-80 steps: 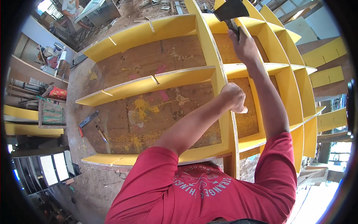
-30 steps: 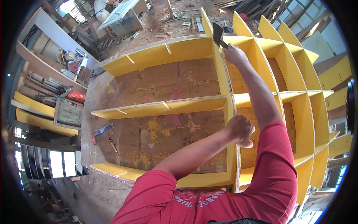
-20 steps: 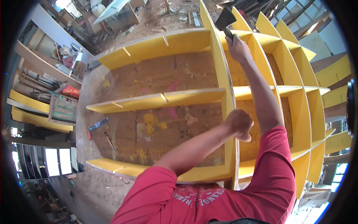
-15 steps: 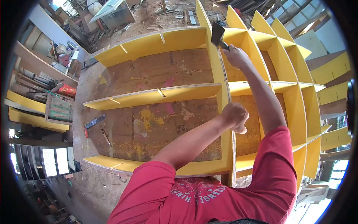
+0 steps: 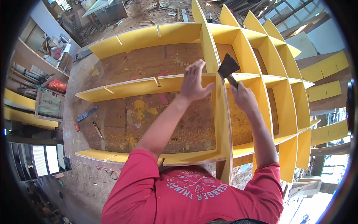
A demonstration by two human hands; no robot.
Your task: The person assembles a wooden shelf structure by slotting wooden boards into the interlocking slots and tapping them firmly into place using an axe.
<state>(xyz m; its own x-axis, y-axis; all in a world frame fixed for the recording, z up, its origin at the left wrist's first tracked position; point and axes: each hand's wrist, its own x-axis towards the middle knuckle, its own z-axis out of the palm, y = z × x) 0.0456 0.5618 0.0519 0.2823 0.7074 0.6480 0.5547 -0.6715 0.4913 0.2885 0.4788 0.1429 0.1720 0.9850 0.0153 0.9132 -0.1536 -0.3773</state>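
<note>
L hand (image 5: pixel 192 85) moved L, over yellow board (image 5: pixel 130 89) (contact unclear).

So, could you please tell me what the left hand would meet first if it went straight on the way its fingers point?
The left hand would probably meet the long yellow plywood panel running ahead of it, though depth is unclear and it might pass above.

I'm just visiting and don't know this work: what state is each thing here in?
Left hand: open, thumb apart, holding nothing.
Right hand: closed around the hatchet's handle.
Hatchet: held up, blade bare.
Middle yellow board: standing on edge, two visible slots unfilled.
Yellow grid: boards crossed, standing on edge.
Red-handled tool: lying flat.
Slim tool: lying flat.
Brown surface: paint-stained.
</note>
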